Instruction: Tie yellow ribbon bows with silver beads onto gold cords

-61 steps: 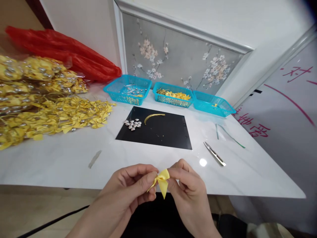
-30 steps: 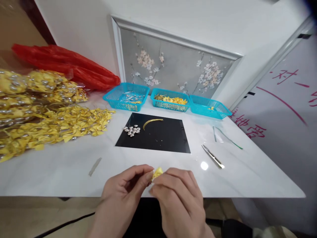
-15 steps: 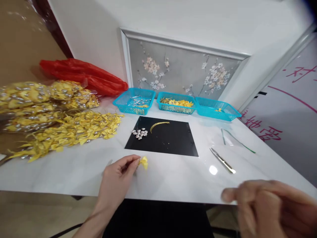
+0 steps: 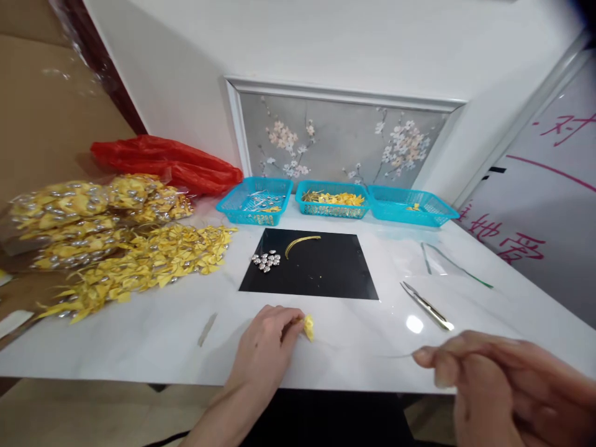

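Observation:
My left hand (image 4: 270, 338) pinches a small yellow artificial flower (image 4: 308, 327) just above the white table. At the right, the thumb and fingertips of my right hand (image 4: 498, 379) close on the end of a thin thread or fine wire (image 4: 393, 357). It stretches leftward toward the flower and fades from sight partway. Beyond the left hand lies a black mat (image 4: 326, 270), bearing a cluster of silver beads (image 4: 267, 261) and a bundle of curved gold wires (image 4: 300, 243). Gold-handled pointed snips or tweezers (image 4: 426, 305) rest near the right hand.
Three blue baskets stand along the wall: a left one (image 4: 228, 212), a middle one (image 4: 300, 202) and a right one (image 4: 395, 215). Bunched yellow flower strands (image 4: 158, 257) and a red plastic bag (image 4: 172, 164) occupy the left. A green strip (image 4: 460, 266) lies at right.
My left hand has moved right with the yellow flower, closer to my right hand. The thin strand from my right fingertips now shows. The view has shifted slightly.

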The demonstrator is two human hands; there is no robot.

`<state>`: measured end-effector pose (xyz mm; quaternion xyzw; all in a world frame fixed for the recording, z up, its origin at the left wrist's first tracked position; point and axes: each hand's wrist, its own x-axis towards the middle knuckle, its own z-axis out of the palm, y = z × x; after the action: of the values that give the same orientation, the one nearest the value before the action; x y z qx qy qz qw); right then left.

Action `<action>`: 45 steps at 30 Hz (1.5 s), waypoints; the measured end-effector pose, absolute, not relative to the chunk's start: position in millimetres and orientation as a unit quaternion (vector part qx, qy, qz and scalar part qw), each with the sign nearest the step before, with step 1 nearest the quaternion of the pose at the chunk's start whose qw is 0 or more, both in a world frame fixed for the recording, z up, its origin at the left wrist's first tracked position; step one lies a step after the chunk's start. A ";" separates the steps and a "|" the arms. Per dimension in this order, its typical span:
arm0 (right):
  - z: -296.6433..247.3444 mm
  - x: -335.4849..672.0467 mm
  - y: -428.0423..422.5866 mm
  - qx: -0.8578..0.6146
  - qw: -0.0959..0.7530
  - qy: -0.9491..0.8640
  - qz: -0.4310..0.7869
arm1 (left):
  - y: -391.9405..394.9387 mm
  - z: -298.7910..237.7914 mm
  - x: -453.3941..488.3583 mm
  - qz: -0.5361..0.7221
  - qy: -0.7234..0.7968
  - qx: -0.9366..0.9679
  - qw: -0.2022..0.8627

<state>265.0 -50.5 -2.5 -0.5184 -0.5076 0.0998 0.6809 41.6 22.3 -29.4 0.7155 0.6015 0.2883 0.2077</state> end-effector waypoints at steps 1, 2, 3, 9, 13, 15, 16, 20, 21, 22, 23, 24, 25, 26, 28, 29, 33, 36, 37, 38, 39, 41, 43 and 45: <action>1.6 254.9 -50.3 -0.522 0.678 -0.506 0.103 | 22.9 -28.8 40.6 0.278 0.600 0.723 0.198; 4.5 245.9 -50.0 -0.516 0.681 -0.507 0.116 | 24.4 -27.7 38.8 0.270 0.600 0.729 0.189; 6.2 238.3 -49.7 -0.503 0.690 -0.503 0.128 | 27.1 -26.1 36.2 0.263 0.601 0.733 0.180; -0.5 213.5 -51.3 -0.434 0.751 -0.461 0.187 | 72.7 -7.4 12.8 0.228 0.625 0.742 0.084; -6.7 207.6 -53.6 -0.427 0.739 -0.472 0.219 | 106.9 -2.9 3.7 0.176 0.640 0.747 0.035; -9.3 205.9 -54.2 -0.424 0.729 -0.480 0.242 | 116.4 -4.8 3.4 0.150 0.646 0.748 0.026; -10.6 205.2 -54.4 -0.422 0.726 -0.481 0.251 | 119.1 -6.1 3.9 0.141 0.649 0.748 0.024; -15.5 204.4 -55.1 -0.421 0.726 -0.472 0.269 | 121.3 -10.3 6.5 0.126 0.659 0.740 0.035; -16.6 205.1 -55.1 -0.425 0.724 -0.471 0.270 | 120.9 -10.9 7.0 0.128 0.662 0.738 0.042; -17.6 206.3 -55.1 -0.432 0.718 -0.473 0.273 | 120.6 -11.4 7.5 0.132 0.664 0.734 0.051; -18.7 207.9 -54.7 -0.443 0.705 -0.479 0.277 | 120.5 -11.9 8.0 0.139 0.666 0.730 0.062; -19.7 209.8 -54.1 -0.454 0.688 -0.491 0.282 | 120.6 -12.2 8.5 0.149 0.669 0.725 0.074; -20.8 211.7 -53.2 -0.463 0.667 -0.507 0.288 | 120.8 -12.5 8.9 0.161 0.671 0.719 0.087; -22.0 213.5 -51.9 -0.467 0.649 -0.525 0.291 | 120.9 -12.5 9.4 0.176 0.672 0.712 0.102; -24.6 215.9 -48.2 -0.455 0.631 -0.560 0.286 | 119.2 -11.5 10.6 0.211 0.668 0.699 0.141; -26.1 216.4 -46.0 -0.444 0.630 -0.573 0.279 | 116.6 -10.5 11.5 0.230 0.663 0.693 0.166; -31.0 215.5 -36.5 -0.413 0.622 -0.603 0.279 | 88.3 -4.3 19.7 0.299 0.608 0.662 0.319; -31.0 213.5 -30.6 -0.404 0.604 -0.624 0.289 | 53.8 -0.3 28.6 0.336 0.547 0.619 0.453; -30.4 212.6 -29.1 -0.403 0.598 -0.632 0.283 | 42.6 0.7 31.0 0.346 0.536 0.601 0.483; -29.7 211.7 -27.9 -0.404 0.594 -0.640 0.273 | 32.5 1.6 32.8 0.354 0.526 0.583 0.508; -29.1 210.7 -27.0 -0.407 0.589 -0.648 0.260 | 23.9 2.4 34.1 0.362 0.520 0.561 0.533; -28.5 208.8 -26.0 -0.417 0.581 -0.658 0.235 | 11.5 3.8 35.4 0.389 0.501 0.468 0.615; -29.1 207.3 -25.7 -0.423 0.577 -0.666 0.213 | 4.8 4.7 36.1 0.410 0.483 0.375 0.676; -30.4 206.5 -25.8 -0.426 0.572 -0.672 0.202 | 1.9 4.9 36.9 0.423 0.479 0.332 0.694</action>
<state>206.5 -25.8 -30.4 -0.4256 -0.6716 0.2022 0.5718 36.9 1.9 4.9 0.3316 0.4795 0.4230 0.6937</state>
